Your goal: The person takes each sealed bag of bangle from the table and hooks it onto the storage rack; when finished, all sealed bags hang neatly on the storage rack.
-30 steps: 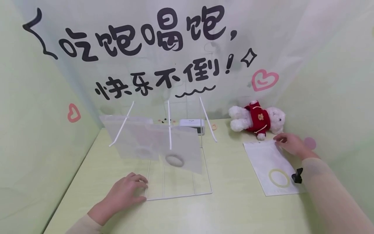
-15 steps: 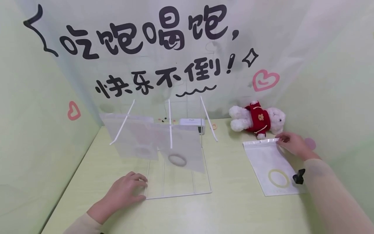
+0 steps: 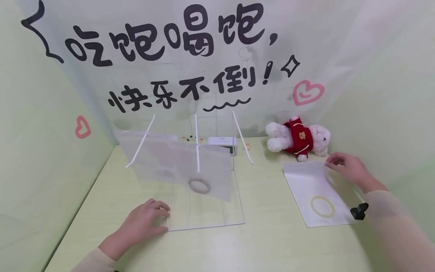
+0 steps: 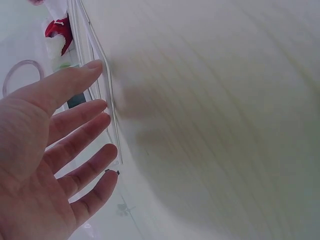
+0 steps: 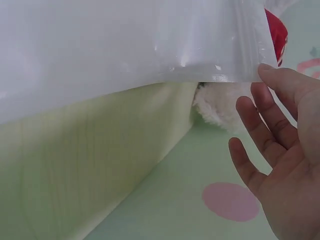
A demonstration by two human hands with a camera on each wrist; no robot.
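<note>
My right hand (image 3: 351, 172) pinches the top right corner of a whitish zip bag (image 3: 302, 189) between thumb and fingertips. That top edge is lifted; the lower part of the bag lies on the table at the right. A pale yellow ring (image 3: 312, 204) shows in its lower half. In the right wrist view the zip strip (image 5: 247, 40) runs beside my thumb. My left hand (image 3: 141, 223) rests with loosely spread fingers at the left side of a white wire rack (image 3: 210, 228), thumb at its front corner. Translucent bags (image 3: 214, 162) hang on the rack, the nearer with a greyish ring.
A white plush toy (image 3: 300, 138) in a red hoodie lies behind the zip bag, close to its top edge. Behind the rack stands a small white box-shaped device (image 3: 222, 141). Three upright rack prongs (image 3: 198, 151) point toward me. Printed sheeting walls surround the table.
My right hand has moved slightly right and raised the top edge of the zip bag, which now bends upward. The hanging bags sway a little. My left hand stays at the rack.
</note>
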